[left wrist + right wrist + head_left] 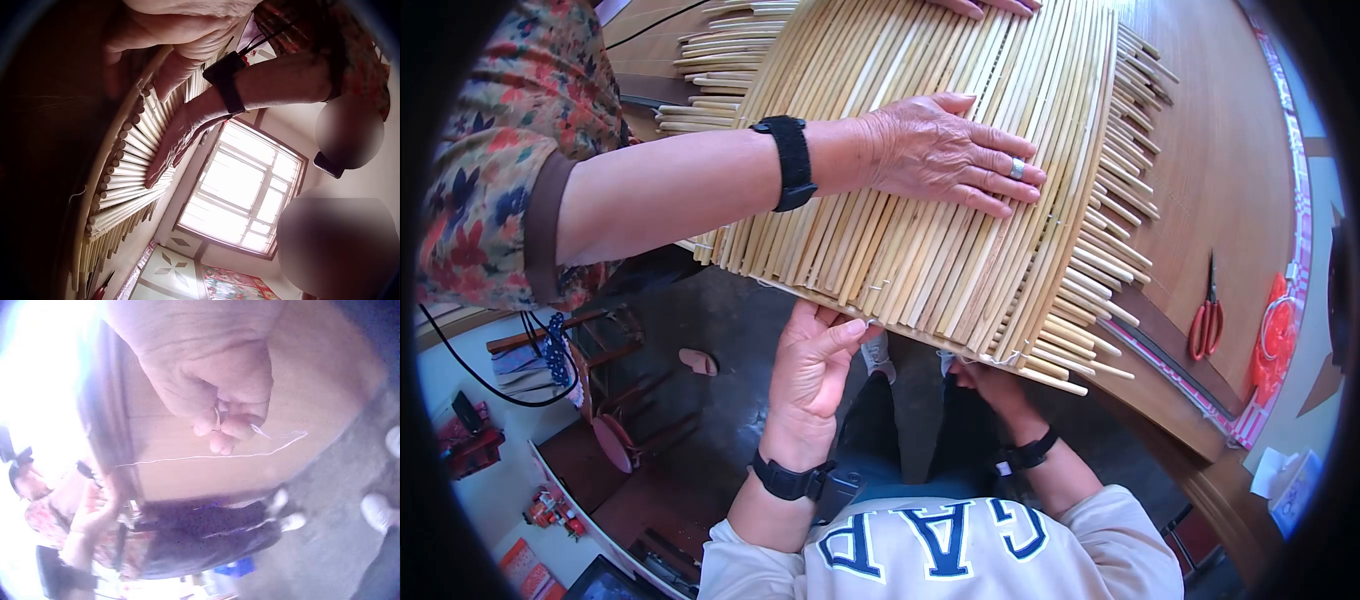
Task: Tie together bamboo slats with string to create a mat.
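A mat of pale round sticks [900, 230] lies over the table's edge, a thin rod [840, 302] running along its near side. At that side my left hand [810, 375], palm up, grips the edge with thumb and fingers; the left wrist view shows the hand [181, 31] close against the stick ends [119, 153]. My right hand [997, 392] is low beside the mat's near right corner, partly hidden. In the right wrist view its curled fingers [225, 428] pinch a thin white thread [206, 457], which trails away to both sides.
Another person's hand [950, 155] rests flat on the mat, and more fingers [990, 5] touch its far end. Red-handled scissors [1206, 325] and a red object [1272, 335] lie on the table [1200, 180] at the right. A pink slipper [698, 362] is on the floor.
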The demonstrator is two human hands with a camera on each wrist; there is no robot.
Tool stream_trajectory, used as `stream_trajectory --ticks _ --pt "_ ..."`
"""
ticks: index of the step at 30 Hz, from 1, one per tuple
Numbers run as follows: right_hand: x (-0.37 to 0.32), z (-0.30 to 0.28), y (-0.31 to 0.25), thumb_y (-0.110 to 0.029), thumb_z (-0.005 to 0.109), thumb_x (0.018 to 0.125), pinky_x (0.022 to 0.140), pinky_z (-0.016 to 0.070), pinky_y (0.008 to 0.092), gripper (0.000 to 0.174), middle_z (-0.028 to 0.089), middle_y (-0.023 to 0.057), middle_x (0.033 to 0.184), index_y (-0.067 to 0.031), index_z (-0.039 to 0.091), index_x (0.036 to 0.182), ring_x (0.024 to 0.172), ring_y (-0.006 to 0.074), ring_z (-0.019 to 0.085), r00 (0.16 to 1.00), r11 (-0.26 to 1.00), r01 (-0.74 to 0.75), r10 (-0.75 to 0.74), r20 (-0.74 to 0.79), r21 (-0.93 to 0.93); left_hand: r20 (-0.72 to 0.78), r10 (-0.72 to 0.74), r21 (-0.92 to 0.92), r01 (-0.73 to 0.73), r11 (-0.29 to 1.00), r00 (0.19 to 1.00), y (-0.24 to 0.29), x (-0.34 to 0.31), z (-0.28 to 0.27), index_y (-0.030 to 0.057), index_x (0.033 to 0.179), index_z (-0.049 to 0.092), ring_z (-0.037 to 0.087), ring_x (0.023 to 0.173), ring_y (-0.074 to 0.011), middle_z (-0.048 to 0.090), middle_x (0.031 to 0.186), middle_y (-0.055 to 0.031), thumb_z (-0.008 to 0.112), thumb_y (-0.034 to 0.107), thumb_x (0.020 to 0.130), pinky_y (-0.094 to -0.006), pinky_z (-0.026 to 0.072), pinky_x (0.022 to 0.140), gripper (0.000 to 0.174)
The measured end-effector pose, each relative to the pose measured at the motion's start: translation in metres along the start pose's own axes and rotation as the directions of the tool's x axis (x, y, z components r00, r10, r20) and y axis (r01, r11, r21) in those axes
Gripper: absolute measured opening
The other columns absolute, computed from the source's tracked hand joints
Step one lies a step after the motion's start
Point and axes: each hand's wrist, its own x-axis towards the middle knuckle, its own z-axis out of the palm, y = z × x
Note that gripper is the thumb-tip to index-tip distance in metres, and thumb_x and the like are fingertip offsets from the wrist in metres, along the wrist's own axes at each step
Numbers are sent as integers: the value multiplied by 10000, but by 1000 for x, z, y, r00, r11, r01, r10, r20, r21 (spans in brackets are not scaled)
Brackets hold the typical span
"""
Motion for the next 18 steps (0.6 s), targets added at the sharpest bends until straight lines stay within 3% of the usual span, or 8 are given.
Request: stream_trajectory --ticks 1,3,4,6,9,13,16,18 --pt "-4 22 -21 -124 548 856 565 481 237 173 607 55 774 -35 543 1004 631 118 580 1000 998 21 -23 20 56 -33 19 -10 -19 1000 999 -5 -4 -5 18 1220 350 414 1066 -223 416 1177 -113 477 104 771 -366 335 915 474" --pt "-4 53 -53 -161 536 872 554 471 246 149 603 60 771 -30 564 937 625 117 566 973 984 166 -174 148 67 -43 18 -33 -19 999 999 -11 -2 -6 24 1188 400 487 1007 -205 488 1120 -101 563 24 741 -359 398 876 475" --pt "-3 67 -64 -161 536 872 554 471 246 149 603 60 771 -30 564 937 625 117 566 974 984 169 -176 143 59 -51 20 -42 -22 999 998 -13 -2 -6 26 1172 425 523 978 -196 524 1091 -95 607 -16 727 -355 429 856 483" --pt "1 88 -84 -187 523 878 539 450 249 190 574 49 711 -13 565 941 601 130 543 967 959 164 -202 154 230 -66 36 -35 -39 999 997 -13 0 -5 23 1152 436 533 946 -191 528 1078 -99 607 8 741 -348 442 822 445" --pt "4 96 -108 -224 505 886 548 451 256 214 562 43 692 -19 569 900 591 131 544 953 979 132 -169 250 156 -63 -20 -52 17 999 998 -12 1 -6 14 1138 438 549 920 -195 539 1065 -109 605 9 748 -346 452 803 425" --pt "9 96 -114 -239 491 892 511 442 239 225 553 41 676 -31 564 844 569 125 536 963 986 168 -162 217 -8 -30 -62 -73 60 996 998 -8 3 -4 16 1117 457 563 868 -181 564 1017 -103 591 -13 752 -334 470 758 390" --pt "16 92 -107 -220 512 877 446 430 224 194 544 24 620 -44 559 813 529 101 539 952 965 260 -250 174 -36 -43 -38 -77 34 996 998 -12 6 -4 24 1107 469 563 857 -171 569 1007 -91 591 -15 750 -325 474 743 379" --pt "17 95 -105 -183 531 863 427 418 218 144 532 15 589 -52 559 809 496 99 521 919 919 391 -388 62 -48 -49 -31 -71 28 997 998 -12 7 -4 28 1102 474 562 854 -168 569 1007 -83 595 -13 749 -321 475 739 375"
